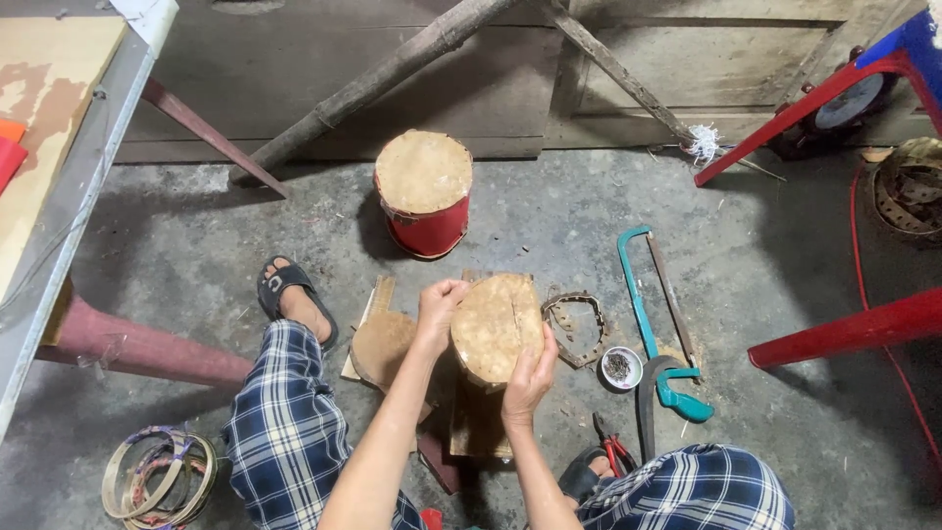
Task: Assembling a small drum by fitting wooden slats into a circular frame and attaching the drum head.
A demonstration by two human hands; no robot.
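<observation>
Round hide-topped drum (494, 327) — underside hidden — gripped by both hands (530, 378)

Grey concrete floor (549, 226), wooden plank wall (471, 79), red-legged table (59, 177).

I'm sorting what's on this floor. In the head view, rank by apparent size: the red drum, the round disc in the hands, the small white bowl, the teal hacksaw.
1. Teal hacksaw, the longest.
2. Red drum and round disc, held by left hand and right hand: too alike to rank, and the disc is nearer the camera.
3. Small white bowl, the smallest.
</observation>
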